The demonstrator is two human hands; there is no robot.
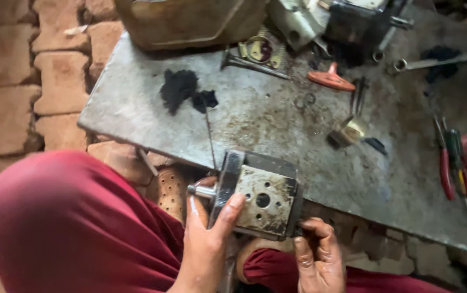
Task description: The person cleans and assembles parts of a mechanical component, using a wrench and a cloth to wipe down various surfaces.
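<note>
While both hands [206, 241] grip, metal block [260, 195] sits between.

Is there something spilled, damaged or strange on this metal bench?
Yes. Two black clumps, maybe grease or soot, lie loose on the stained metal bench. The left hand and right hand hold a block-shaped metal part; no damage shows.

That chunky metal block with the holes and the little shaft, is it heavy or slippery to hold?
The metal block looks solid and thick, so probably heavy for its size; both the left hand and the right hand are on it. Its grimy face may be greasy, so likely slippery. Flat sides suggest it would not roll.
</note>
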